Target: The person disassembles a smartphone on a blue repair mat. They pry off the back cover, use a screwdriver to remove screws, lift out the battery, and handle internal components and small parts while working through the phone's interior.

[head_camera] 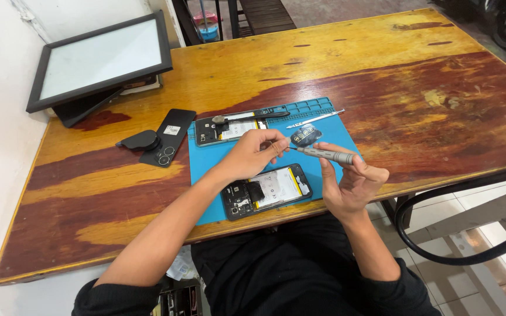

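My right hand [352, 181] holds a grey precision screwdriver [326, 155] level above a blue work mat [206, 164], tip pointing left. My left hand [253, 153] pinches at that tip with thumb and fingers; whether a small part sits between them is too small to tell. Below the hands an opened phone [266, 191] lies on the mat with its battery and board exposed. A second opened phone [229, 130] lies at the mat's far edge, with a brush-like tool [247, 117] resting across it.
Metal tweezers [315, 119] and a small dark round item [306, 137] lie on the mat. A black phone back cover [168, 136] and a dark pad [139, 140] sit left of the mat. A framed screen [98, 58] leans at the wooden table's far left corner. A black hose [440, 257] loops by the table's right side.
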